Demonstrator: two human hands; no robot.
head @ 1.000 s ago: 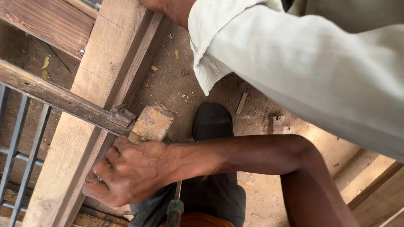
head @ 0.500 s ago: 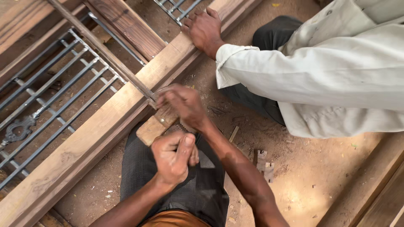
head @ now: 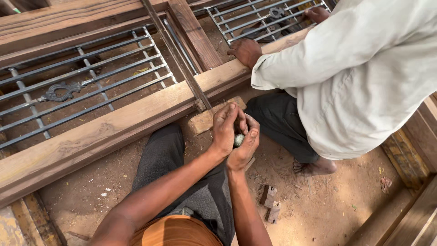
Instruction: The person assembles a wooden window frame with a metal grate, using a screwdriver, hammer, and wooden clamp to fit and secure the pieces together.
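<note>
Fingers: the left hand (head: 226, 130) and the right hand (head: 243, 150) are cupped together, fingers curled round a small greenish object (head: 238, 140); only a sliver of it shows between the palms.
Object's lie: enclosed between both hands, above the person's lap; its long axis cannot be told.
Nearer hand: both touch it equally.
Just beyond: a short wooden block (head: 207, 119) lies on the ground just beside the left fingertips, against the long wooden beam (head: 114, 125).
Further out: an iron window grille (head: 86, 86) sits behind the beam.
Co-worker: a person in a pale shirt rests a hand (head: 246, 51) on the beam.
</note>
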